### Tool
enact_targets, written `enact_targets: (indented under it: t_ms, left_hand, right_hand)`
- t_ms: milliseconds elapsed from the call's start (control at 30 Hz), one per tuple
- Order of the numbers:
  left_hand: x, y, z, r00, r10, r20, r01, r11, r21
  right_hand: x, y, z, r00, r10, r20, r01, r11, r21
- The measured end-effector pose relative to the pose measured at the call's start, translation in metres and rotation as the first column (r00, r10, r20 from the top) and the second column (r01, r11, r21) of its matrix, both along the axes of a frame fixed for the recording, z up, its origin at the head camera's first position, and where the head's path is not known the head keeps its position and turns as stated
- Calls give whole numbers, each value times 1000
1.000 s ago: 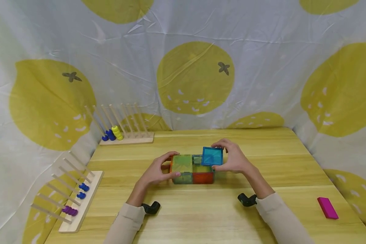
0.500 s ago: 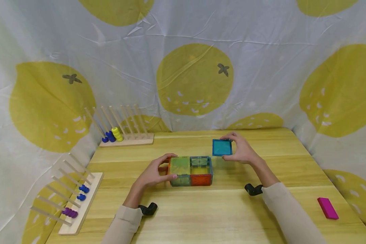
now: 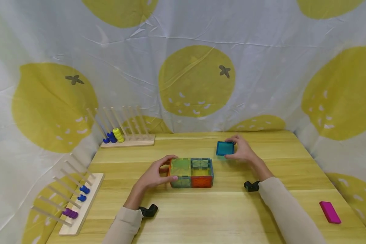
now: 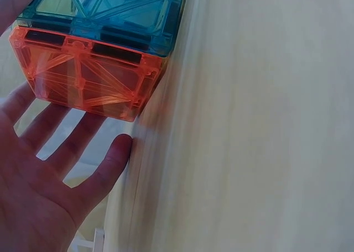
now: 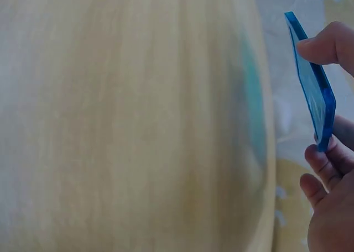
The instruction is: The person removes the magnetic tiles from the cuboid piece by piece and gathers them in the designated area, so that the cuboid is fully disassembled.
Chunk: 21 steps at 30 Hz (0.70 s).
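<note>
A box of see-through magnetic tiles (image 3: 201, 182) sits mid-table, with a yellow-green tile (image 3: 181, 166) on top of its left half. Its right half is uncovered on top, so the inside shows. My left hand (image 3: 154, 174) holds the box's left end, thumb at the front and fingers at the back. In the left wrist view an orange tile (image 4: 83, 75) forms that end. Behind and right of the box, my right hand (image 3: 242, 150) pinches a blue square magnetic tile (image 3: 225, 148) by opposite edges. In the right wrist view, the tile (image 5: 315, 86) is apart from the tabletop.
Two wooden bead racks stand at left: the back rack (image 3: 128, 140) has blue and yellow beads, the near rack (image 3: 82, 205) blue and purple. A magenta block (image 3: 330, 212) lies at right. A lemon-print cloth (image 3: 262, 74) hangs behind the table.
The blue tile has left the top of the box's right half. My right hand has carried it right and back, then lower. My left hand keeps its hold on the box.
</note>
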State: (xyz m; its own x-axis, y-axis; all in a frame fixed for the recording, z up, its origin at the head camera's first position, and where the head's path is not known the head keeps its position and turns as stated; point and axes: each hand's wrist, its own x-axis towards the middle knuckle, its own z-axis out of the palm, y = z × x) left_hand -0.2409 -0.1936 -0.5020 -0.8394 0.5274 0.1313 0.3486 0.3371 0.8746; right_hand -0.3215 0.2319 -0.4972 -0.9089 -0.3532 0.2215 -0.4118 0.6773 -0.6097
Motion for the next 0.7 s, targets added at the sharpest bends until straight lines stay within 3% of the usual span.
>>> enact_targets:
  t_ms: [233, 700]
  left_hand:
    - [0, -1, -1, 1000, -8, -2, 8, 1000, 6]
    - [0, -1, -1, 1000, 2, 4, -2, 1000, -16]
  right_hand:
    - [-10, 1, -14, 998, -31, 46, 32, 999, -13]
    - [-24, -1, -20, 995, -33, 89, 28, 998, 53]
